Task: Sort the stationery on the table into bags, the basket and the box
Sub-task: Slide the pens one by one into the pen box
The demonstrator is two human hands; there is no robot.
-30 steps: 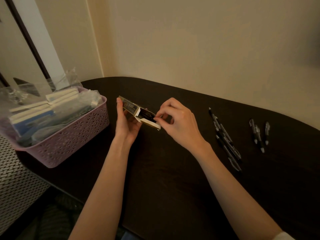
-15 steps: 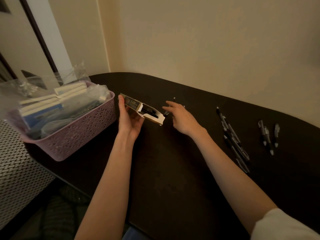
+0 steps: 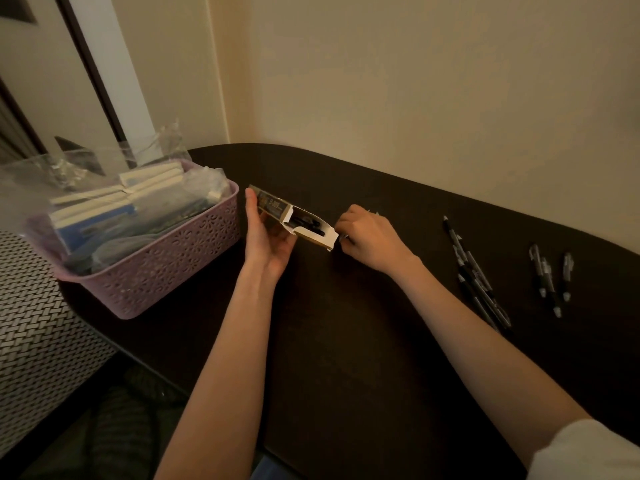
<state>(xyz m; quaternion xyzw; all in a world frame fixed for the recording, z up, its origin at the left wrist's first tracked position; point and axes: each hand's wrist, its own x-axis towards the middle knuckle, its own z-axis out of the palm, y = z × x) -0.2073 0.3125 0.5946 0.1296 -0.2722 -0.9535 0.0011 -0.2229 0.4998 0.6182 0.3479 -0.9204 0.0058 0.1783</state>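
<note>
My left hand (image 3: 267, 239) holds a narrow gold and white pen box (image 3: 274, 206) just above the dark table (image 3: 346, 358). The box's right end is open and black pens (image 3: 306, 224) lie inside. My right hand (image 3: 372, 237) is curled at that open end, fingers closed on a pen that the hand mostly hides. To the right, several loose black pens (image 3: 479, 278) lie in a row on the table, and three more pens (image 3: 550, 273) lie beyond them.
A pink perforated basket (image 3: 180, 258) stands at the table's left end, filled with clear bags (image 3: 104, 174) of white and blue stationery. A wall runs close behind the table. A woven-pattern surface (image 3: 38, 327) lies below the basket on the left.
My right hand left the box's open end, reached to a pen on the table behind it, and came back to the opening with fingers closed. The left hand kept holding the box.
</note>
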